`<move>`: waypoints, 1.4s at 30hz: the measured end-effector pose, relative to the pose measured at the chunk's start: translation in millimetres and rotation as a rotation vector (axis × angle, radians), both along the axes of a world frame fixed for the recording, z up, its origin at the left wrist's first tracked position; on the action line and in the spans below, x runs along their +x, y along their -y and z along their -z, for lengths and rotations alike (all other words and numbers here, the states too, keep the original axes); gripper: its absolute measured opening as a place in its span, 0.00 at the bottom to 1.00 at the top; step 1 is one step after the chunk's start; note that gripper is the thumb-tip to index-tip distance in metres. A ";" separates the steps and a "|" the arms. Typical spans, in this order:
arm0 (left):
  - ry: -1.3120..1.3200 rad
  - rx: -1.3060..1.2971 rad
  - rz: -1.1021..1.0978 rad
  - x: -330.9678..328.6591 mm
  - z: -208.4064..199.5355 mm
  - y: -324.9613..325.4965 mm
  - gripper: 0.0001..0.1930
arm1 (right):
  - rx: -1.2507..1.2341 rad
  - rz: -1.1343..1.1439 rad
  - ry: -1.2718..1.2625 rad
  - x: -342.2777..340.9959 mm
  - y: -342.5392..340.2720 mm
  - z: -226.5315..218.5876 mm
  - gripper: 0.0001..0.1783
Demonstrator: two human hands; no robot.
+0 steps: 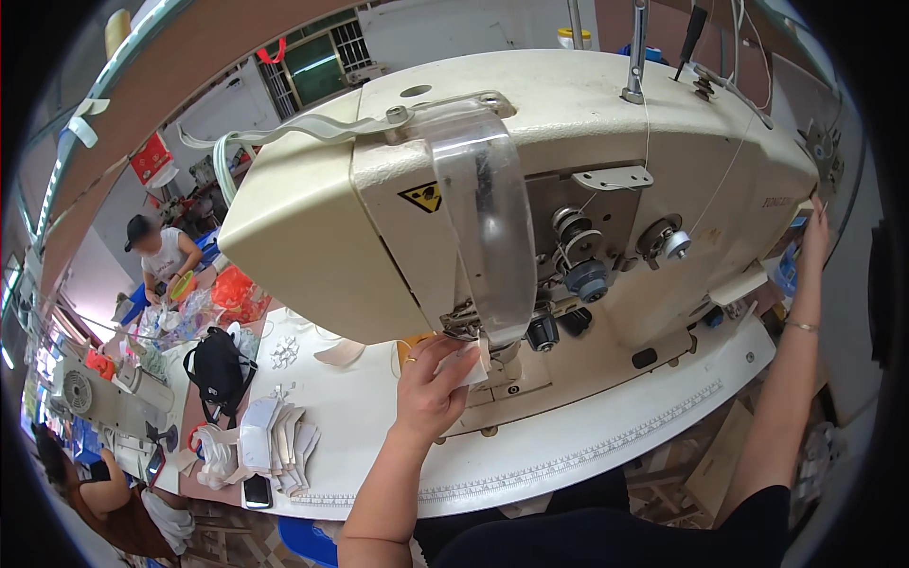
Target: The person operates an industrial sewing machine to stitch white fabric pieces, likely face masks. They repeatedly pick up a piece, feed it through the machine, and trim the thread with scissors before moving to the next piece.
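A large cream sewing machine (606, 114) fills the middle, with a clear curved plastic guard (488, 227) over its needle area. Just below that guard, my left hand (431, 383) is closed on a small pale piece of cloth (471, 371), fingers pressed together at the needle plate. The guard and my fingers hide the needle and part of the cloth. Out to the right, my right hand (815, 235) reaches up against the machine's far right end. Its fingers are mostly hidden there, so their grip cannot be made out. White thread runs down to the tension dials (585, 275).
On the white table (360, 407) left of my hand lie small white pieces (284, 352), a stack of pale cut pieces (275, 440), a phone (257, 491) and a black backpack (218, 374). A ruler strip (587, 445) follows the front edge. Two people work at the left.
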State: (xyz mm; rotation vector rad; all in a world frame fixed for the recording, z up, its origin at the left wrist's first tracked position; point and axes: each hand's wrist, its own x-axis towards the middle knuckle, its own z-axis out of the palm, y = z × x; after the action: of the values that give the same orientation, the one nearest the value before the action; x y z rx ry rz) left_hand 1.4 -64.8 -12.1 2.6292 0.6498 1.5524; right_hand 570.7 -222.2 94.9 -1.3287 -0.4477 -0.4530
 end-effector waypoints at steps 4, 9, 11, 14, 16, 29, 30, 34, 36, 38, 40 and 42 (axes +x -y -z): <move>0.084 0.106 -0.024 -1.3 10.3 3.5 0.19 | 0.269 0.122 0.181 -176.0 -20.1 32.2 0.14; 0.069 0.098 -0.051 4.6 9.2 14.6 0.17 | -0.429 -1.046 0.175 -380.5 -74.8 106.0 0.06; 0.074 0.105 -0.052 6.2 6.9 14.9 0.17 | -0.527 -1.328 -0.094 -396.4 -96.2 112.9 0.08; 0.067 0.103 -0.052 4.3 6.5 14.1 0.16 | -0.400 -1.603 -0.495 -403.2 -102.6 112.1 0.10; 0.076 0.094 -0.042 3.3 7.4 9.6 0.16 | -0.381 -1.573 -0.497 -407.6 -102.9 111.5 0.11; 0.207 -0.205 0.155 2.4 3.5 -24.4 0.14 | -0.411 -1.572 -0.527 -400.2 -91.6 127.2 0.10; 0.199 -0.204 0.148 1.7 2.1 -27.8 0.13 | -0.424 -1.568 -0.545 -399.1 -89.9 129.4 0.10; 0.229 -0.272 0.232 1.0 7.7 -48.8 0.08 | -0.450 -1.562 -0.579 -394.5 -83.1 138.0 0.10; 0.229 -0.372 0.179 -0.8 20.6 -57.2 0.06 | -0.458 -1.564 -0.592 -393.4 -80.8 141.1 0.10; 0.242 -0.478 0.149 -3.3 26.4 -59.2 0.05 | -0.482 -1.563 -0.616 -393.9 -79.7 143.0 0.10; 0.271 -0.588 0.139 -1.5 29.3 -56.3 0.05 | -0.495 -1.571 -0.612 -390.4 -77.8 148.9 0.11; 0.290 -0.462 0.082 7.2 33.0 -55.0 0.07 | -0.550 -1.538 -0.569 -388.2 -76.5 155.7 0.10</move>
State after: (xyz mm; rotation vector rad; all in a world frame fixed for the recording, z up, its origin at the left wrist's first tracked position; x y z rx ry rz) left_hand 8.6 -9.7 -45.1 2.0273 0.7575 1.4993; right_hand 182.5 -145.8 -60.8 -1.1622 -0.9734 1.3595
